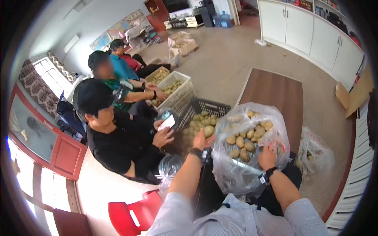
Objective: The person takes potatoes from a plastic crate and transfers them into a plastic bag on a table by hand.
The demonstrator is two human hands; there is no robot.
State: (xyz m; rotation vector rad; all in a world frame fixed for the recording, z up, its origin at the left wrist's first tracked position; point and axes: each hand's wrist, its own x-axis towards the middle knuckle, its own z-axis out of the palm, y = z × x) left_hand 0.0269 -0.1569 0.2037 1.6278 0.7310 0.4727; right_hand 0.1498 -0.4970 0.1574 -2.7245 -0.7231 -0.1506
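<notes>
At the near edge of the dark crate (202,105), my left hand (201,141) is closed around a potato (209,131). More potatoes (200,119) lie in that crate, just beyond the hand. A large clear plastic bag (224,167) sits open in front of me, with several potatoes (250,135) spread inside it. My right hand (267,158) reaches into the right side of this bag, its fingers curled near the crumpled plastic with red print. What those fingers grip, if anything, is hidden.
A brown wooden table (271,92) stands behind the bag. To its right, another plastic bag (315,157) rests on the floor. At my left sits a person holding a phone (167,122); farther along, other people sit by a white crate (184,83) of potatoes. A red chair (136,214) is nearby.
</notes>
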